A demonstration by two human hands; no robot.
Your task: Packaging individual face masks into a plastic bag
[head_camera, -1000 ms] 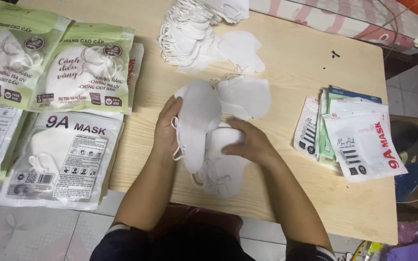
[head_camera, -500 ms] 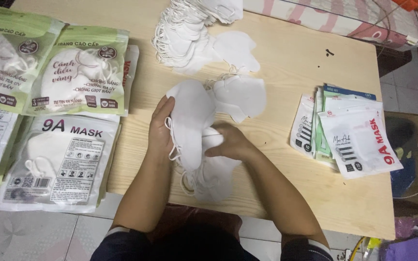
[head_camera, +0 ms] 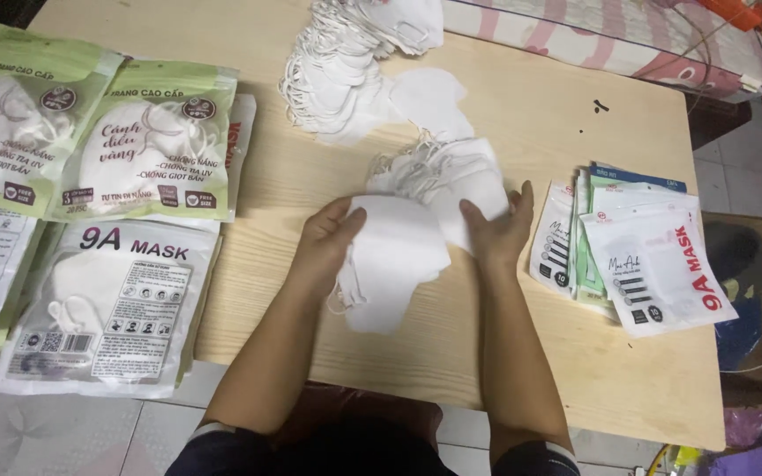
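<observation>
Left hand (head_camera: 328, 242) & right hand (head_camera: 497, 231) clasp a small stack of flat white fabric face masks (head_camera: 394, 256) from both sides, fingers curled on its edges, low over pale wooden bench (head_camera: 531, 115), prob. to square it. Loose white mask heap (head_camera: 346, 66) lies behind; empty printed plastic pouches (head_camera: 654, 256) near right hand.

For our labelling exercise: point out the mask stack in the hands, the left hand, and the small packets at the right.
mask stack (head_camera: 394, 264), head view, flat white front
left hand (head_camera: 326, 242), head view, back of hand
small packets (head_camera: 654, 264), head view, top packet's face
</observation>
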